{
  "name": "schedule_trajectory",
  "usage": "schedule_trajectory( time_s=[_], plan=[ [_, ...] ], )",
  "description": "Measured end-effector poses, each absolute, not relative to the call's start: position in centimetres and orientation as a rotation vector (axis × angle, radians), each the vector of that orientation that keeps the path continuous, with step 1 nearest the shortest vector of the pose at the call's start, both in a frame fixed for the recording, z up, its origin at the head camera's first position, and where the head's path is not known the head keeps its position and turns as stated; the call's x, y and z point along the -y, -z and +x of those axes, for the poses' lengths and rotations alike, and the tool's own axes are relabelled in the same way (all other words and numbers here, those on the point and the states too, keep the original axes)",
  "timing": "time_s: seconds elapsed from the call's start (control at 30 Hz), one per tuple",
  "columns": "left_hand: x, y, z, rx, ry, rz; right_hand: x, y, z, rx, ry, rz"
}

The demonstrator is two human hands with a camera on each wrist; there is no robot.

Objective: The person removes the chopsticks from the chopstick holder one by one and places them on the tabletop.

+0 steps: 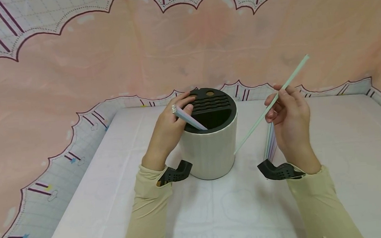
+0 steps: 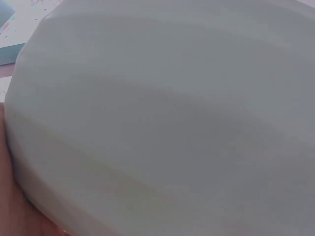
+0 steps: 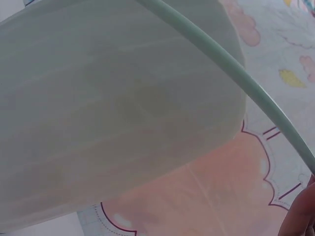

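Note:
A white round holder with a black slotted top stands upright in the head view. My left hand holds it at its upper left, fingers over the edge of the top. Pale bluish-lilac straws lean out of the large opening, overlapping that hand. To the right, my right hand pinches a long light-green straw, which slants with its lower end by the holder's side. In the right wrist view, the green straw crosses in front of the holder. The holder's wall fills most of the left wrist view.
More pastel straws show behind the right hand and wrist, partly hidden. A white cover lies over the table. Behind it hangs a peach cloth with scalloped borders. Each wrist wears a black camera mount.

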State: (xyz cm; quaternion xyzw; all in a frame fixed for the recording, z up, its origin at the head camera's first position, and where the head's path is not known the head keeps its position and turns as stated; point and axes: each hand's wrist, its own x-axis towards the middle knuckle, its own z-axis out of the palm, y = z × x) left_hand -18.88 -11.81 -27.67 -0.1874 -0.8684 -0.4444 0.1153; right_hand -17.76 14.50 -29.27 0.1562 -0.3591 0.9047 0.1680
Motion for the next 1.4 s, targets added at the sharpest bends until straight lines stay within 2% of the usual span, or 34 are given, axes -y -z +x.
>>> schedule_trajectory(
  time_s=[0.4, 0.93, 1.2, 1.4],
  plan=[
    [12.1, 27.8, -18.8, 2.533, 1.251, -0.592, -13.7, 30.0, -17.6, 1.167, -2.528, 0.437],
    [12.1, 27.9, -19.1, 2.528, 1.193, -0.616, -12.9, 31.6, -18.3, 1.652, -2.376, 0.340],
    [11.9, 27.8, -19.2, 2.530, 1.215, -0.607, -14.4, 32.9, -19.6, 2.287, -1.981, 0.201],
    [11.9, 27.9, -19.2, 2.526, 1.275, -0.588, -15.5, 34.2, -20.8, 2.532, -1.740, 0.090]
  ],
)
